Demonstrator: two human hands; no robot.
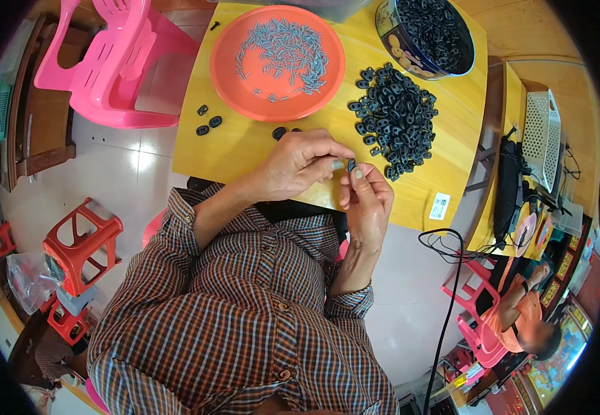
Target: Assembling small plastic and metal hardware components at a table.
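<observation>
Above the near edge of the yellow table, my right hand (369, 197) pinches a small black oval plastic piece (351, 165) between thumb and fingers. My left hand (301, 166) meets it from the left, thumb and index fingertip closed in against the piece; anything tiny between them is hidden. Beyond my hands lies a heap of similar black oval pieces with two holes (393, 117). An orange-red round tray (221, 86) holds many small silver screws (286, 52). A few separate black pieces (215, 122) lie at the left, and another (279, 133) sits partly behind my left hand.
A round tin (410, 61) full of black pieces stands at the table's far right. A white label (439, 206) lies near the right edge. A black cable (452, 290) hangs at right. Pink chair (106, 76) and red stool (82, 242) stand left; another person (521, 321) sits right.
</observation>
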